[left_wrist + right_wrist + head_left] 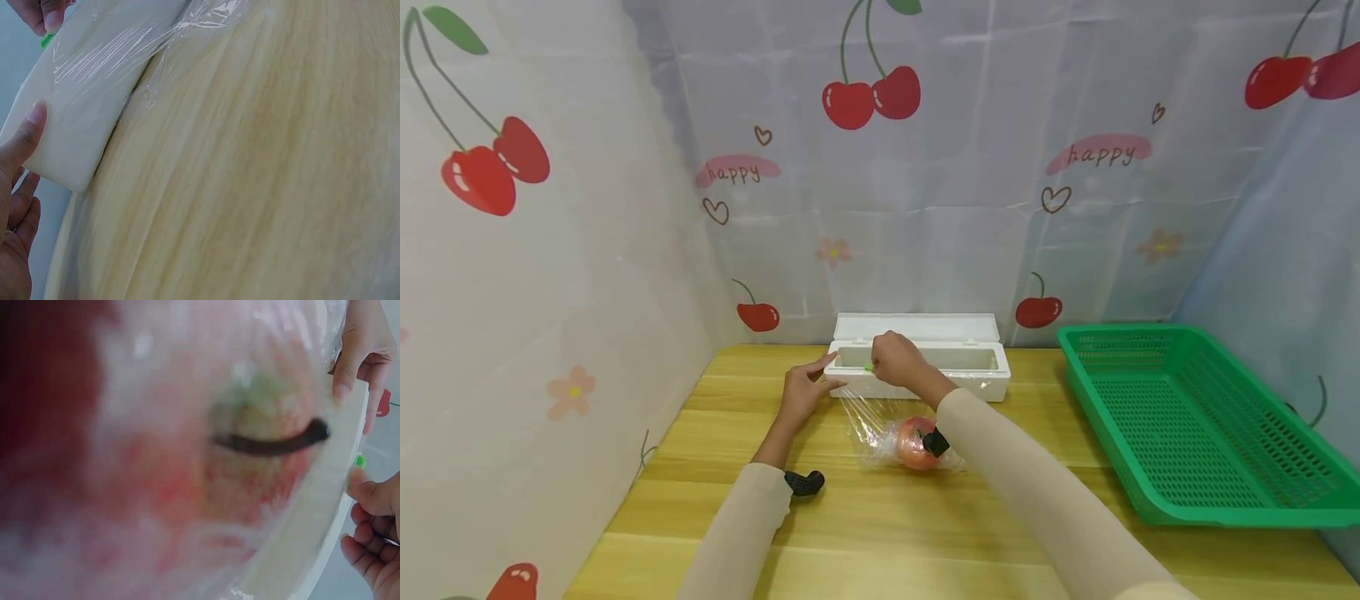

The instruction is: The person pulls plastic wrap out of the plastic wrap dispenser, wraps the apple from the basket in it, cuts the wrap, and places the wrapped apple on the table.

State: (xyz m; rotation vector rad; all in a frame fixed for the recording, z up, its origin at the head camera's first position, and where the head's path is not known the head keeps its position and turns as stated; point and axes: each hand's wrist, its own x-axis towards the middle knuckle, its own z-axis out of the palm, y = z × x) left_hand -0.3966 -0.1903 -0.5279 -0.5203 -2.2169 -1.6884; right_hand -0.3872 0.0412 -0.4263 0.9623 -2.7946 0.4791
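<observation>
A white cling film dispenser [992, 388] stands at the back of the table with its lid raised. My left hand [801, 393] holds its left end, the thumb [28, 134] lying on the front face. At the dispenser's front edge, left of its middle, my right hand [897, 360] pinches a small green slide cutter [360, 462]. Clear cling film [867, 421] stretches from the dispenser toward me. An apple [913, 448] with a dark stem sits under the right forearm, covered by the film; it looms blurred in the right wrist view.
A green plastic basket [1150, 492] stands on the right of the wooden table [850, 542]. Cherry-printed curtains [880, 208] enclose the back and sides. A black wrist mount [805, 483] juts from the left sleeve.
</observation>
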